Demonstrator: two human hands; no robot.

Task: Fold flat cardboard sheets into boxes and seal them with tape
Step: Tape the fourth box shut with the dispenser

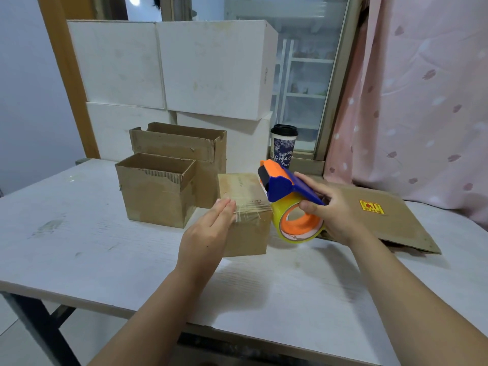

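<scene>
Left hand presses flat on taped box; right hand grips tape dispenser beside it.

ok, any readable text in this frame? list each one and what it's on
"CHAG": white letters on the dark cup; no further letters show.
Yellow-and-red sticker on the flat cardboard sheet: print too blurred to read.
Faint print on top of the taped box: too small to read.
Small mark on the side of the white box: blurred, unreadable.
</scene>
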